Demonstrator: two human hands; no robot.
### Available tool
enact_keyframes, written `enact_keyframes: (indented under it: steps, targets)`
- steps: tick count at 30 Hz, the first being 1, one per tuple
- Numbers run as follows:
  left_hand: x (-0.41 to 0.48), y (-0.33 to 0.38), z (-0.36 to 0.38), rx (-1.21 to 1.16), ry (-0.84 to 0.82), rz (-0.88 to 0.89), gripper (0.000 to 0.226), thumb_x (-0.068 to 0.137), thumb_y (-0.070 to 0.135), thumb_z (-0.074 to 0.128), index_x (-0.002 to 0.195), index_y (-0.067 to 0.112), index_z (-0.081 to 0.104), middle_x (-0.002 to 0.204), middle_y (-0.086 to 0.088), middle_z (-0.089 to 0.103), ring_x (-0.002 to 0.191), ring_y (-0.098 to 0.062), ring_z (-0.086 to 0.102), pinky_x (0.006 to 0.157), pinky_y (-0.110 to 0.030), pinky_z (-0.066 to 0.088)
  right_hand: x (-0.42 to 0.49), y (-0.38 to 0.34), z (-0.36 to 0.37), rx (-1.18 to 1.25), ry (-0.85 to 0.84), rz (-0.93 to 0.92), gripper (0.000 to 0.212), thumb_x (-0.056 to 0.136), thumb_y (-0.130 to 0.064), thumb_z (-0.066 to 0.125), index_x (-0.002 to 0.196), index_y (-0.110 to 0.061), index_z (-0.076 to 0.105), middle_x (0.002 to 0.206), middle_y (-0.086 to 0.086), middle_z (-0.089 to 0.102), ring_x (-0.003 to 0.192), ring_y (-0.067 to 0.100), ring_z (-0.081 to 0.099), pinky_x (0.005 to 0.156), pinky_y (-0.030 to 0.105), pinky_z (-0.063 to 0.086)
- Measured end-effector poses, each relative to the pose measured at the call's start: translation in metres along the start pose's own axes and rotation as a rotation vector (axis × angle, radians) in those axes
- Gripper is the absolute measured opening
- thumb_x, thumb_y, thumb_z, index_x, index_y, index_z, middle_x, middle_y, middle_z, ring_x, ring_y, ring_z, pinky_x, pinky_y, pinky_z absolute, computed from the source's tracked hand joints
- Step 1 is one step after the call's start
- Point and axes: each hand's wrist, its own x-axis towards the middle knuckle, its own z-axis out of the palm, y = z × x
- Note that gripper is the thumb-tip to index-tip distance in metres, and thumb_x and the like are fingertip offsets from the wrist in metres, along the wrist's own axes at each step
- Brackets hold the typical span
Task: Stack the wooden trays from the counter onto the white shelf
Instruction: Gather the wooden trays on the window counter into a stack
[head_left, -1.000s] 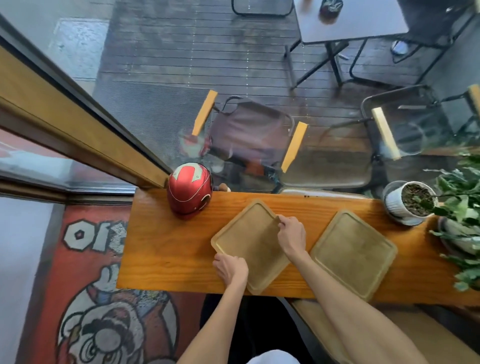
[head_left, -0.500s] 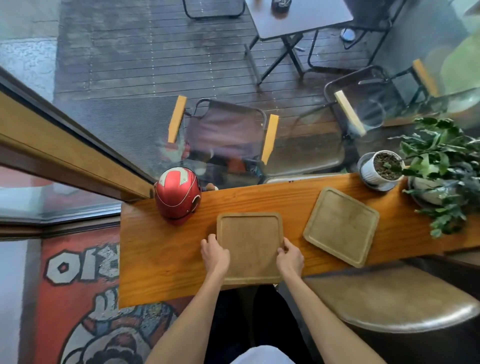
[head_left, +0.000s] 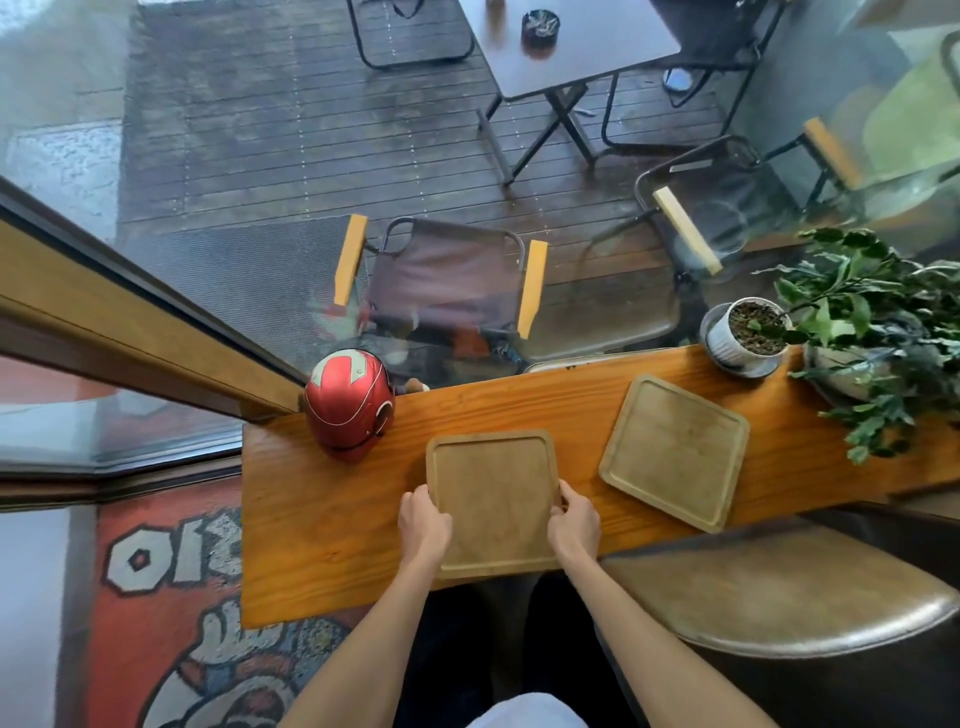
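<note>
A square wooden tray (head_left: 493, 493) lies squared to the front edge of the orange wooden counter (head_left: 322, 525), overhanging it slightly. My left hand (head_left: 423, 525) grips its left edge and my right hand (head_left: 574, 519) grips its right edge. A second wooden tray (head_left: 675, 452) lies flat and turned at an angle to the right, untouched. The white shelf is out of view.
A red helmet (head_left: 348, 402) sits on the counter's back left, just behind the held tray. A white potted plant (head_left: 748, 332) and leafy greenery (head_left: 878, 332) stand at the far right. A brown padded stool (head_left: 789, 587) is under the counter on the right. Glass backs the counter.
The near tray was turned from a diagonal to square with the counter edge. My hands shifted to its left and right edges. The view has panned slightly.
</note>
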Motion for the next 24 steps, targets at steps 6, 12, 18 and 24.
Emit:
enact_keyframes:
  steps: [6,12,18,24]
  targets:
    - [-0.012,0.055,0.03,0.243,0.234,0.139,0.091,0.082,0.0,0.062,0.154,0.01,0.007,0.157,-0.021,0.013,0.146,-0.039,0.013,0.119,-0.05,0.016,0.02,-0.001,-0.035,0.165,-0.007,0.011,0.041,0.097,-0.023,0.056,0.138,-0.016,0.056,0.132,0.006,0.062,0.125,0.026,0.054,0.107,0.041,0.043]
    - [-0.022,0.192,0.103,0.23,0.129,0.612,0.037,0.097,0.005,0.045,0.132,0.01,0.055,0.129,-0.01,0.06,0.123,-0.026,0.05,0.103,-0.034,0.042,0.103,0.047,-0.169,0.269,0.314,0.145,0.033,0.098,-0.019,0.056,0.129,-0.01,0.058,0.128,0.015,0.061,0.118,0.033,0.057,0.101,0.047,0.048]
    - [-0.015,0.247,0.166,0.323,-0.209,0.305,0.027,0.095,0.008,0.041,0.117,-0.001,0.054,0.129,-0.021,0.052,0.118,-0.038,0.05,0.096,-0.045,0.044,0.15,0.091,-0.208,0.278,0.126,0.287,0.044,0.098,-0.022,0.056,0.139,-0.01,0.045,0.137,0.015,0.051,0.128,0.033,0.048,0.104,0.045,0.041]
    - [-0.026,0.234,0.185,0.277,-0.088,0.377,0.026,0.096,0.001,0.039,0.115,0.003,0.057,0.121,-0.017,0.05,0.11,-0.034,0.049,0.092,-0.04,0.045,0.149,0.095,-0.19,0.312,0.184,0.25,0.031,0.098,-0.013,0.054,0.129,-0.014,0.054,0.13,0.014,0.056,0.123,0.033,0.051,0.102,0.049,0.046]
